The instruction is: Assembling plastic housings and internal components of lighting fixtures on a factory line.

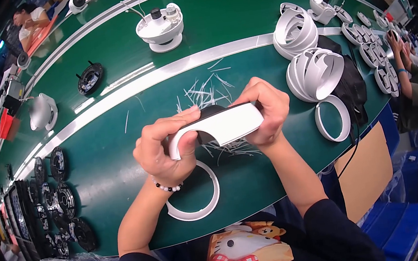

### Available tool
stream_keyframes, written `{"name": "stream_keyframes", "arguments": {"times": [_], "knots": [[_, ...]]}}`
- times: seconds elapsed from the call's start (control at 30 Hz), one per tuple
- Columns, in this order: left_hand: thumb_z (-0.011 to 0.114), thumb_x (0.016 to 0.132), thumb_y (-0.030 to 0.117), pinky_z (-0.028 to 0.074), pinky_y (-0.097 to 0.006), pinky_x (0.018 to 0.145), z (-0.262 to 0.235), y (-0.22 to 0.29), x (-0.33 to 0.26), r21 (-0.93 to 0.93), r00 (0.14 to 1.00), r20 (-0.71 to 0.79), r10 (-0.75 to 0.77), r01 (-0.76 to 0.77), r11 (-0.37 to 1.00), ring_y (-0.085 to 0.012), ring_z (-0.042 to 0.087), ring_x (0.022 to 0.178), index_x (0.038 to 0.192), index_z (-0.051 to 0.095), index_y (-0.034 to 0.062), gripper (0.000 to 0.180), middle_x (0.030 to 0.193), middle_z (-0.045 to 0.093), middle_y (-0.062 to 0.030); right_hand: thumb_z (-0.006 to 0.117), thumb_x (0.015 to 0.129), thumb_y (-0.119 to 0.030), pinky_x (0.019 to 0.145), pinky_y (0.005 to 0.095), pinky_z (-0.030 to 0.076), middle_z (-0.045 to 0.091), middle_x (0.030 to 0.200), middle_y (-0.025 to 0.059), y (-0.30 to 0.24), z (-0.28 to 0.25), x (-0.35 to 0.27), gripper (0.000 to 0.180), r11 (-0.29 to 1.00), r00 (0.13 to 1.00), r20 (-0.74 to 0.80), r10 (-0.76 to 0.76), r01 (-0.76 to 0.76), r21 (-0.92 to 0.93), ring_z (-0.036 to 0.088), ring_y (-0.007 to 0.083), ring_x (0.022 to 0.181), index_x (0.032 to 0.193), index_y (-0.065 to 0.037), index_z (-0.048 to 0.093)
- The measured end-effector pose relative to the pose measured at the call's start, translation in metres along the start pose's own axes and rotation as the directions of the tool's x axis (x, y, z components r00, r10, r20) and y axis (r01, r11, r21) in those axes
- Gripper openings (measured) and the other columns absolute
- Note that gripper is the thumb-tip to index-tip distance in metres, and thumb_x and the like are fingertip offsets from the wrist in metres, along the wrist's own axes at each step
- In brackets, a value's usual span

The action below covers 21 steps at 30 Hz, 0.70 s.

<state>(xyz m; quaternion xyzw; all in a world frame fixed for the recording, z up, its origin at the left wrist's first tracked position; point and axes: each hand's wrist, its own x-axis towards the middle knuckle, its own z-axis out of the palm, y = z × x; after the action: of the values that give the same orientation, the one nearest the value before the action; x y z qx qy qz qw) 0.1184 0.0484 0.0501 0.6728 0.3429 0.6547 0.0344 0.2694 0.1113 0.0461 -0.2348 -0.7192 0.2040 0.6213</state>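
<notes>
Between my two hands, raised over the green table, is a white curved plastic housing [238, 122] with a rounded cut-out and a dark part along its far edge. My left hand [165, 145] grips its left end, thumb inside the cut-out, and a beaded bracelet circles the wrist. Around the right end my right hand [267, 110] closes its fingers. Under my left forearm a white ring [215, 187] lies flat on the table. Thin white strips [205, 92] are strewn behind and below the housing.
Stacked white rings [315, 74] and a single white ring [333, 118] stand at the right beside a black bag [356, 94]. Round black parts [65, 200] crowd the left edge. Beyond a metal rail, a white camera-like unit [162, 29] sits upright near a black disc [90, 78]. Co-workers sit farther off.
</notes>
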Motion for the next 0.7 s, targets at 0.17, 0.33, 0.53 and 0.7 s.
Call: {"name": "stream_keyframes", "arguments": {"times": [0.17,0.33,0.53,0.7], "knots": [[0.057,0.079,0.005,0.039,-0.018,0.051,0.014,-0.012,0.011,0.061,0.935,-0.134,-0.33,0.34,0.938,-0.0051,0.05,0.056,0.079,0.051,-0.0019,0.009,0.064,0.057,-0.0039,0.037,0.083,-0.056,0.047,0.0246,0.038,0.051,0.058,0.0092,0.011,-0.001,0.001,0.062,0.971,0.983,-0.053,0.177,-0.165,0.171,0.051,0.0176,0.052,0.068,0.003,0.052],[0.051,0.086,0.025,0.04,-0.023,0.056,0.037,-0.106,0.062,-0.196,0.501,0.021,-0.865,0.851,0.488,-0.0073,0.049,0.064,0.081,0.057,-0.0019,0.028,0.071,0.058,-0.003,0.049,0.082,-0.037,0.095,0.0398,0.028,0.038,0.12,0.0231,0.017,0.006,0.007,0.057,0.996,0.983,-0.162,0.087,-0.088,0.007,0.038,0.0348,0.11,0.117,0.006,0.036],[0.037,0.086,0.019,0.05,-0.042,0.074,0.131,-0.192,0.085,-0.365,0.051,0.412,-0.91,0.924,-0.114,-0.0266,0.06,0.078,0.1,0.046,-0.0045,0.029,0.087,0.058,-0.0172,0.048,0.08,-0.036,0.095,0.0471,0.027,0.039,0.121,0.0228,0.013,-0.002,-0.003,0.049,0.942,0.982,0.005,-0.191,0.185,-0.281,0.037,0.0382,0.111,0.114,-0.001,0.04],[0.039,0.083,0.009,0.05,-0.047,0.076,0.191,-0.222,0.104,-0.468,0.135,0.33,-0.934,0.883,-0.037,-0.0364,0.053,0.096,0.109,0.037,-0.0114,0.033,0.109,0.046,-0.0244,0.047,0.081,-0.037,0.096,0.0491,0.025,0.042,0.12,0.0185,0.007,0.006,-0.014,0.043,0.953,0.979,0.066,-0.192,0.202,-0.227,0.037,0.0354,0.113,0.112,-0.007,0.044]]}}
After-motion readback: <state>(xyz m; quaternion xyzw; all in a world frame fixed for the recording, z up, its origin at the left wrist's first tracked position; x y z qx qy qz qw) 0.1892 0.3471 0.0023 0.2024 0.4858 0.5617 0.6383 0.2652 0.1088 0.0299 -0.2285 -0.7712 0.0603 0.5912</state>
